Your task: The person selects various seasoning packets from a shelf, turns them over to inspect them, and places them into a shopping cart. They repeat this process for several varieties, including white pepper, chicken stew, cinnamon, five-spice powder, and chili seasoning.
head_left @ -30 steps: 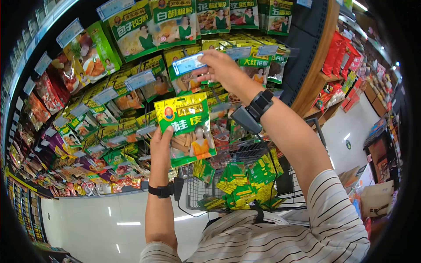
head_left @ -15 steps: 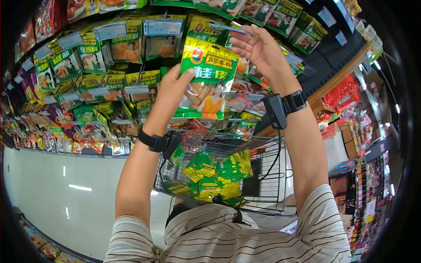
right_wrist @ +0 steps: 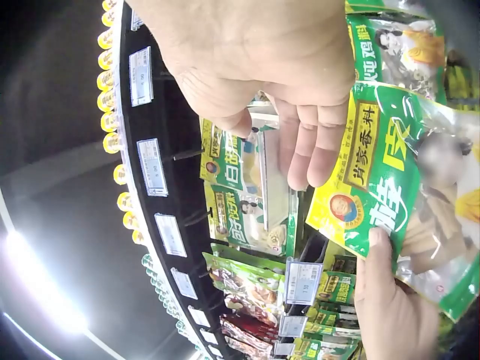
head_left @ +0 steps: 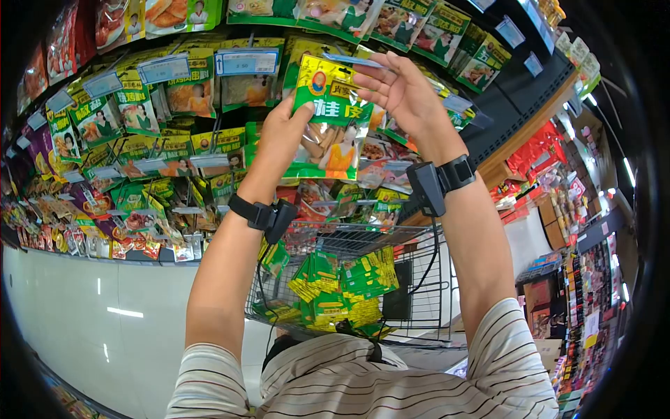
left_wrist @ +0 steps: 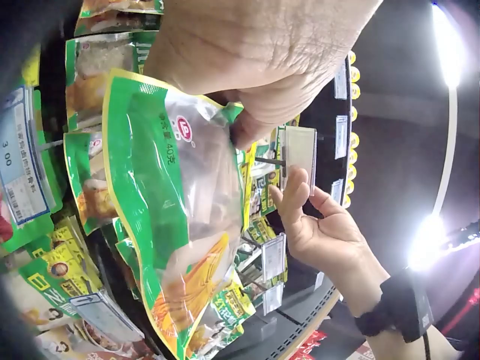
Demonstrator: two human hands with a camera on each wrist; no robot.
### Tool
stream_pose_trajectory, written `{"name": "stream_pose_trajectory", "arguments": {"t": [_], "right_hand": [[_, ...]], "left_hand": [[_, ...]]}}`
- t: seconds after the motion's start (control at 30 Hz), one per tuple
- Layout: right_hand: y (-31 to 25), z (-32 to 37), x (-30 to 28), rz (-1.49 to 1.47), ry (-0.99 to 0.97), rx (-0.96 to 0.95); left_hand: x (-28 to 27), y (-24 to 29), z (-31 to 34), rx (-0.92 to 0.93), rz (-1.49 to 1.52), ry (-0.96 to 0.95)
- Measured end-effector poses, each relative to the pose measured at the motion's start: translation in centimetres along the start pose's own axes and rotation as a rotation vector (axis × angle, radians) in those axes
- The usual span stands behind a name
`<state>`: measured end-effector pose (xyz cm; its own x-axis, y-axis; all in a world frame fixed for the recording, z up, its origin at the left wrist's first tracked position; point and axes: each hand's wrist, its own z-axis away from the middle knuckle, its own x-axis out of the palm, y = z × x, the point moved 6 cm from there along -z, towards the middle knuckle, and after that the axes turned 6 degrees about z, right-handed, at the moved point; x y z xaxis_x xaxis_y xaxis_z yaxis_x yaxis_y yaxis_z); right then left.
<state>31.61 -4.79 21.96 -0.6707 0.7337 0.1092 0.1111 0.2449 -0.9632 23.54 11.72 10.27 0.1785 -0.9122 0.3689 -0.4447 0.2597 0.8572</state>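
Note:
A clear-fronted, yellow-and-green packet of cinnamon bark (head_left: 328,140) hangs upright in my left hand (head_left: 279,136), the thumb pressed on its front at the left edge. In the right wrist view the same packet (right_wrist: 409,195) shows bark pieces behind the plastic. To its upper right, my right hand (head_left: 412,101) pinches a price tag holder (head_left: 352,61) at its end, tipped up nearly edge-on. In the left wrist view this tag (left_wrist: 301,154) stands above my right fingertips. The packet's top corner lies close to the right fingers.
A wire shopping cart (head_left: 426,307) in front of my body holds many green-and-yellow packets (head_left: 324,279). Rows of hanging seasoning packets (head_left: 188,84) with price tags (head_left: 164,68) fill the rack ahead. A dark shelf panel with a wooden edge (head_left: 534,115) rises at the right.
The view has shifted, and the packet has come up beside the right hand. The tag has tipped from face-on to nearly edge-on. In the last half second little has moved.

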Motion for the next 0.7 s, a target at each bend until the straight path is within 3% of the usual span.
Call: {"name": "stream_pose_trajectory", "arguments": {"t": [0.4,0.5,0.6,0.7], "right_hand": [[0.2,0.5,-0.2,-0.003,0.008,-0.027],[0.6,1.0,0.0,-0.012,0.001,0.003],[1.1,1.7,0.2,-0.014,-0.014,0.031],[1.6,3.0,0.1,0.004,0.000,0.044]], "left_hand": [[-1.3,-1.8,-2.5,0.059,0.001,0.073],[-2.3,-2.5,-4.1,0.013,-0.225,0.114],[-2.4,-2.7,-5.3,-0.028,-0.082,0.159],[-3.2,-3.2,-7.2,0.051,-0.101,0.125]]}}
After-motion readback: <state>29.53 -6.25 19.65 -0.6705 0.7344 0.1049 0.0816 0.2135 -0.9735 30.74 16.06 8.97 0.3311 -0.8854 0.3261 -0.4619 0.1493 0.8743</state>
